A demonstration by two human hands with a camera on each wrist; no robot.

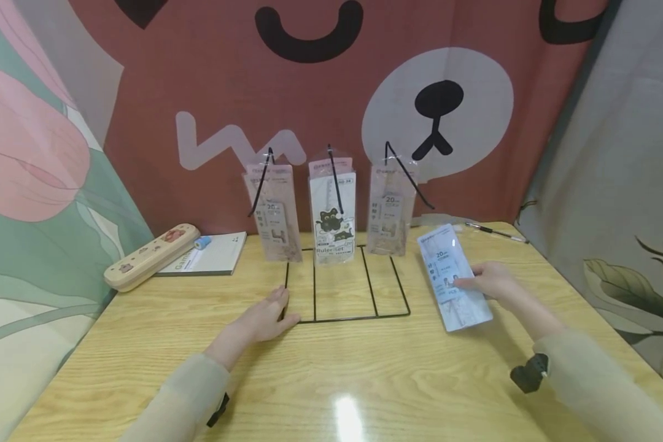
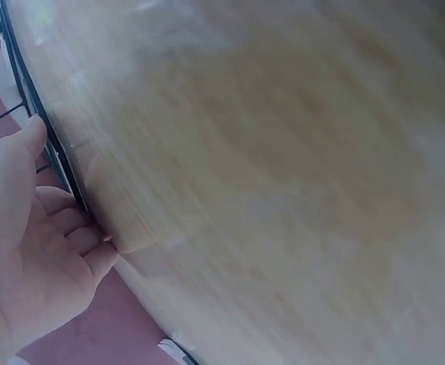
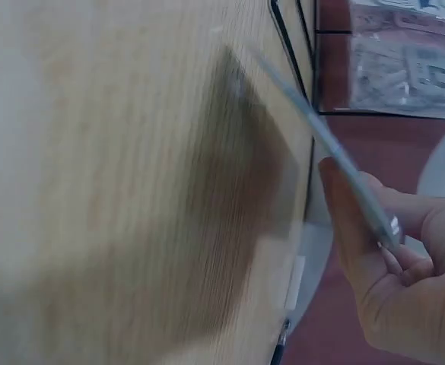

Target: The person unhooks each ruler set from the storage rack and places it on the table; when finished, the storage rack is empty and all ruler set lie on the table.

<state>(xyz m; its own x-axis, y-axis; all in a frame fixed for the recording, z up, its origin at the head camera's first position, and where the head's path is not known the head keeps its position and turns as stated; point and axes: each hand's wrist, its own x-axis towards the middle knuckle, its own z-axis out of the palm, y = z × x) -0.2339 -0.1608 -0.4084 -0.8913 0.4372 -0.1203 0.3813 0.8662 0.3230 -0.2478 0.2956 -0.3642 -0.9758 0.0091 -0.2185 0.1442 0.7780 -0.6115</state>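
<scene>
A black wire display rack (image 1: 345, 318) stands on the table, its base flat on the wood. My left hand (image 1: 262, 316) holds the front left corner of that base between thumb and curled fingers. In my right hand (image 1: 494, 282) is a pale blue packaged ruler set (image 1: 455, 276), pinched near its right edge, tilted above the table right of the rack. From the rack's hooks hang a pink pack (image 1: 273, 215) at left, a white ruler set pack with black cats (image 1: 333, 215) in the middle, and another pink pack (image 1: 388, 212) at right.
At the back left, a cream pencil case (image 1: 151, 258) leans on a notebook (image 1: 215, 255), with a small blue item (image 1: 201, 242) beside it. A pen (image 1: 494, 232) lies near the back right edge. Behind the table (image 1: 331, 380) hangs a bear-patterned curtain (image 1: 199, 80).
</scene>
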